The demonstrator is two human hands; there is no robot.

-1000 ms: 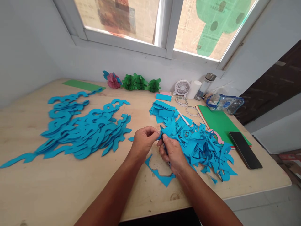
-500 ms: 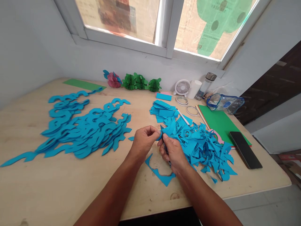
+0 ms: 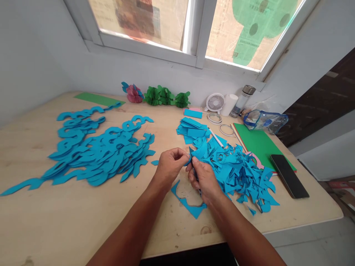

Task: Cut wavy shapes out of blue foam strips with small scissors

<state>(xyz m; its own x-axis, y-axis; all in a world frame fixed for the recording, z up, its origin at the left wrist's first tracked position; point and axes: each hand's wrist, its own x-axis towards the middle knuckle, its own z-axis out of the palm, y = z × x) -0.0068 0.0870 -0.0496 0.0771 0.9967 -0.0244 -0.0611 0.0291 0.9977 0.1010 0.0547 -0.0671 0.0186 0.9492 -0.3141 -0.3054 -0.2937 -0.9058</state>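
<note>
In the head view my left hand (image 3: 172,162) is closed, its thumb and forefinger pinching a small piece of blue paper (image 3: 189,159), mostly hidden by the fingers. My right hand (image 3: 203,177) is wrapped round a pair of dark scissors (image 3: 195,171), with the dark tip pointing up beside the pinched paper. Both hands meet just above the table, fingertips almost touching. Below them lies a curved blue offcut (image 3: 191,210). A heap of blue paper scraps (image 3: 238,168) spreads right of my right hand. Left of my left hand, wavy blue cut-outs (image 3: 102,155) lie piled.
Blue paper rectangles (image 3: 192,129), a white pen (image 3: 215,137) and tape rolls (image 3: 215,118) lie beyond the scraps. Toward the right are green sheets (image 3: 257,144) and a phone (image 3: 288,175). Along the wall stand green paper figures (image 3: 165,96), a small fan (image 3: 215,102) and a bottle (image 3: 244,99).
</note>
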